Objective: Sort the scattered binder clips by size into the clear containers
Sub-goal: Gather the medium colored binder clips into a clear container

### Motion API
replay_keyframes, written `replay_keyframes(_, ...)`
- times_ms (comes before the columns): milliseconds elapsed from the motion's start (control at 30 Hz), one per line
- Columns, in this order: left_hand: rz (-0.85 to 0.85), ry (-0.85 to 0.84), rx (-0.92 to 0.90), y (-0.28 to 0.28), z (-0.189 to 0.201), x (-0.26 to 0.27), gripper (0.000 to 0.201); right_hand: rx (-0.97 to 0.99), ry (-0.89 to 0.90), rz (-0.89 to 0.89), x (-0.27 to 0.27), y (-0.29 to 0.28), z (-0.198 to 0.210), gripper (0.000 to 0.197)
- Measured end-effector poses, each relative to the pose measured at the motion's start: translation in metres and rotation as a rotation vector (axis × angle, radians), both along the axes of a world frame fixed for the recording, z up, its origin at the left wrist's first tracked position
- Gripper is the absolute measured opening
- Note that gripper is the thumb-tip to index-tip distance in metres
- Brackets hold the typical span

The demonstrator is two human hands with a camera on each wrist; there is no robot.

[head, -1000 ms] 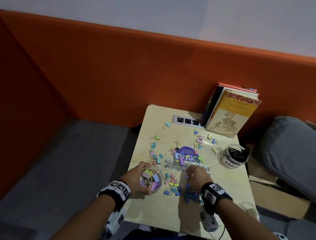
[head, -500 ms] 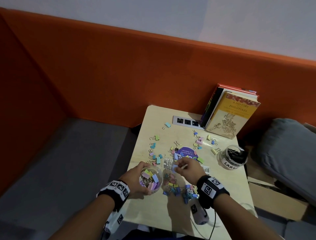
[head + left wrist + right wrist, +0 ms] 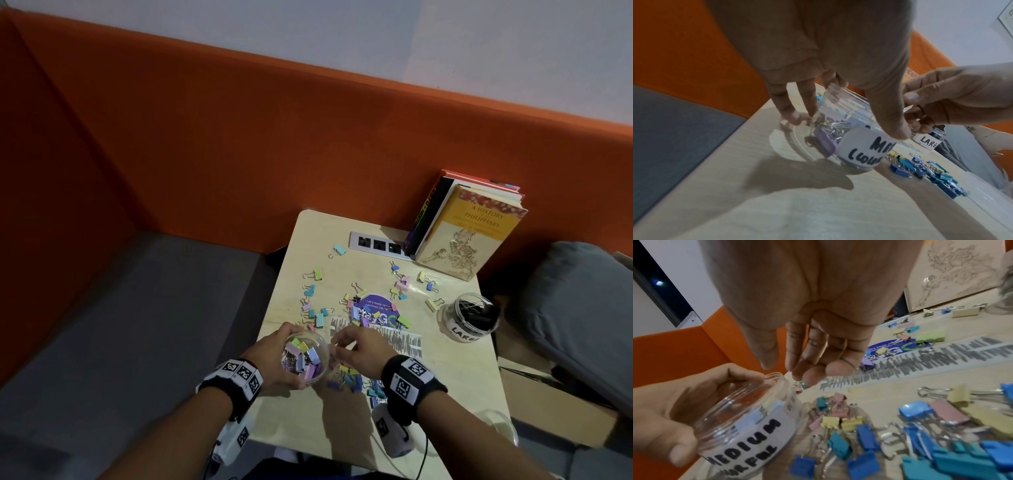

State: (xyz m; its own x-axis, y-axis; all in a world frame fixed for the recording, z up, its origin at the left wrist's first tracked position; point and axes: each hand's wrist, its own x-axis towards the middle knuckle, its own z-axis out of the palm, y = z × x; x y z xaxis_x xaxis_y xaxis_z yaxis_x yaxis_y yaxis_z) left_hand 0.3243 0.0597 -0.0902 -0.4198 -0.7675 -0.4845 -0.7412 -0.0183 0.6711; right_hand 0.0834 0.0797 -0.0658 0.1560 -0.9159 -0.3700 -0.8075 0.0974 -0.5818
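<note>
My left hand grips a clear jar labelled MEDIUM, tilted toward my right hand and holding several pastel binder clips. My right hand hovers at the jar's right rim, its fingertips bunched in a pinch on a small binder clip, of which only a glint of wire shows. A pile of blue, teal, yellow and pink clips lies just under my right wrist. More clips lie scattered over the middle and far part of the table.
A clear jar labelled LARGE holds black clips at the right edge. Another clear container stands at the near right corner. Books and a power strip line the back. A purple sticker marks the centre.
My right hand has moved left from the clip pile to the jar's mouth, fingers pinched. My left hand has kept hold of the jar in the same place.
</note>
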Motion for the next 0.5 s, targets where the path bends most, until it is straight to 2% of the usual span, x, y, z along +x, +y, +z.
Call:
replay_keyframes(167,-0.025,-0.012,-0.005,0.001,-0.002,-0.002,0.102,0.029,-0.005,-0.008,-0.01,0.009,-0.012,0.014)
replay_keyframes(267,-0.105,-0.059,-0.024,0.005,0.0,-0.009,0.103,0.063,-0.004,-0.017,-0.016,0.013,-0.02,0.012)
replay_keyframes(367,-0.185,-0.087,-0.045,0.006,0.0,-0.017,0.105,0.039,0.083,-0.064,-0.025,0.012,-0.026,0.018)
replay_keyframes(500,-0.205,-0.096,-0.073,0.006,-0.001,-0.019,0.108,-0.056,0.225,-0.181,-0.035,-0.001,-0.027,0.024)
